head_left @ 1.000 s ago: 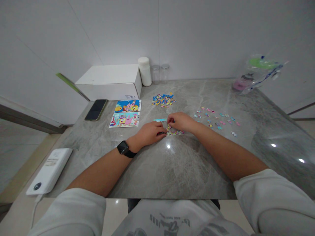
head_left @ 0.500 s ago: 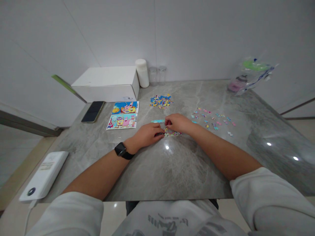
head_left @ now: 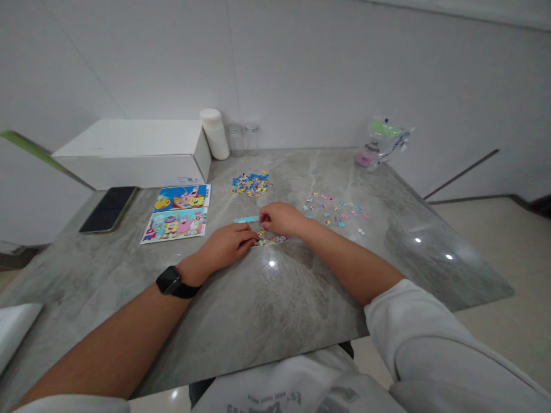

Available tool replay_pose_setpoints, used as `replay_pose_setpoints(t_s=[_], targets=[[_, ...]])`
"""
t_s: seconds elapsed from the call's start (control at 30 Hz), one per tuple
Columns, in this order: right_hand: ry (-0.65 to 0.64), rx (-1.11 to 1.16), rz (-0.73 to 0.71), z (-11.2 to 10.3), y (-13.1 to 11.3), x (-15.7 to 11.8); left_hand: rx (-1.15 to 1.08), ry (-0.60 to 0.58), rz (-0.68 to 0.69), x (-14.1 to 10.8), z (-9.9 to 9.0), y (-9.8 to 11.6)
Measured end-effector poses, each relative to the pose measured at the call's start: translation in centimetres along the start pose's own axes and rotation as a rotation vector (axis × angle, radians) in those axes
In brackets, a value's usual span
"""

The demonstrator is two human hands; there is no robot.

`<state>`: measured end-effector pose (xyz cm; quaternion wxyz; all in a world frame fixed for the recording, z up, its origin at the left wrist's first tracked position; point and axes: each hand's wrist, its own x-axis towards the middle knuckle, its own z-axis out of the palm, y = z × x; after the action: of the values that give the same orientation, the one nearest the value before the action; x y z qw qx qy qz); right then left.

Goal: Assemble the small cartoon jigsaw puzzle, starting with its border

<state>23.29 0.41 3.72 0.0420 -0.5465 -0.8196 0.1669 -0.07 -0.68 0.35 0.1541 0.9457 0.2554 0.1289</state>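
A small, partly assembled jigsaw puzzle (head_left: 271, 240) lies on the grey marbled table, mostly covered by my hands. My left hand (head_left: 230, 244), with a black watch on the wrist, rests at its left side, fingers pressed together on its edge; anything between them is hidden. Over the puzzle's upper part, my right hand (head_left: 279, 219) is closed in a pinch, and what it holds is too small to make out. Loose pastel pieces (head_left: 338, 212) are scattered to the right. Behind the puzzle sits a heap of blue and yellow pieces (head_left: 251, 183).
Two cartoon picture cards (head_left: 175, 225) lie at the left, beside a black phone (head_left: 109, 209). Along the wall stand a white box (head_left: 138, 166), a white bottle (head_left: 215, 135) and two clear glasses (head_left: 243, 139). A plastic bag (head_left: 381, 143) sits at the back right.
The view has turned to the right, so things on the table appear further left. Both hands stay at the puzzle in nearly the same pose.
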Motion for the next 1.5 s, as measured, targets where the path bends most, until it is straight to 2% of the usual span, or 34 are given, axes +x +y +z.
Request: replay_pose_setpoints(t_s=[0.27, 0.43, 0.67, 0.83, 0.93, 1.03, 1.2, 1.27, 1.33, 1.5], targets=[[0.094, 0.05, 0.001, -1.5, 0.3, -0.2, -0.006, 0.025, -0.003, 0.3, 0.3, -0.3], [0.166, 0.152, -0.007, -3.8, 0.4, -1.0, 0.018, 0.066, -0.003, 0.3, -0.2, 0.1], [0.358, 0.276, 0.055, -9.3, 0.7, -4.8, 0.029, 0.122, -0.025, 0.2, -0.6, 0.5], [0.486, 0.254, 0.152, -11.1, 3.5, -7.7, 0.053, 0.089, -0.013, 0.2, -0.4, 0.5], [0.485, 0.229, 0.232, -10.5, 6.2, -9.7, 0.067, 0.072, -0.006, 0.2, -0.2, 0.5], [0.458, 0.211, 0.325, -8.6, 9.1, -11.8, 0.047, 0.107, -0.053, 0.2, -0.2, 0.3], [0.427, 0.249, 0.38, -4.2, 12.8, -13.8, -0.072, 0.379, -0.339, 0.0, -0.9, -0.9], [0.411, 0.161, 0.36, -3.1, 13.8, -13.8, -0.082, 0.422, -0.424, -0.2, -1.2, -1.7], [0.433, 0.081, 0.345, -2.7, 14.7, -13.8, -0.064, 0.399, -0.437, -0.4, -1.4, -2.5], [0.515, 0.007, 0.409, -3.2, 16.7, -14.5, 0.024, 0.302, -0.336, -0.5, -1.2, -3.0]])
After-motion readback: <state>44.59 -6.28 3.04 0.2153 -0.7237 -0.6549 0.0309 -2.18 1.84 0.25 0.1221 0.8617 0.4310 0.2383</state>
